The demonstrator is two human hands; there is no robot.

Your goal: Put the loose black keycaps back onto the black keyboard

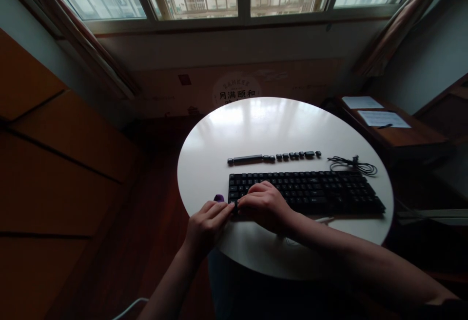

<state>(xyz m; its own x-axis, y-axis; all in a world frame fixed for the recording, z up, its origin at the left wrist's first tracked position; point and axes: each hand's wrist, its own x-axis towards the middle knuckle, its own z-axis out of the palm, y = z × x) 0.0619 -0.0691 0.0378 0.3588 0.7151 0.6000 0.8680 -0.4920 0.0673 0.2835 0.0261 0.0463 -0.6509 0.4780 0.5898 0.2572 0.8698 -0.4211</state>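
Observation:
A black computer keyboard [314,188] lies on the round white table [204,149]. At its near left corner my left hand [208,220] and my right hand [265,205] come together, fingertips almost meeting. Both hands are closed, and a small dark keycap [234,208] shows between the fingertips. My right forearm crosses over the near side of the tabletop. Behind the keyboard runs a row of loose keycaps [292,156], with a long space bar key [247,159] toward its left end. A purple object [218,198] shows partly behind my left hand.
A bundled black cable [354,165] rests behind the keyboard's right part. A pale, slender object [324,220] lies partly hidden by my right arm. To the right, a brown side table [409,137] carries papers [383,119] and a pen [385,126]. Windows and curtains stand beyond.

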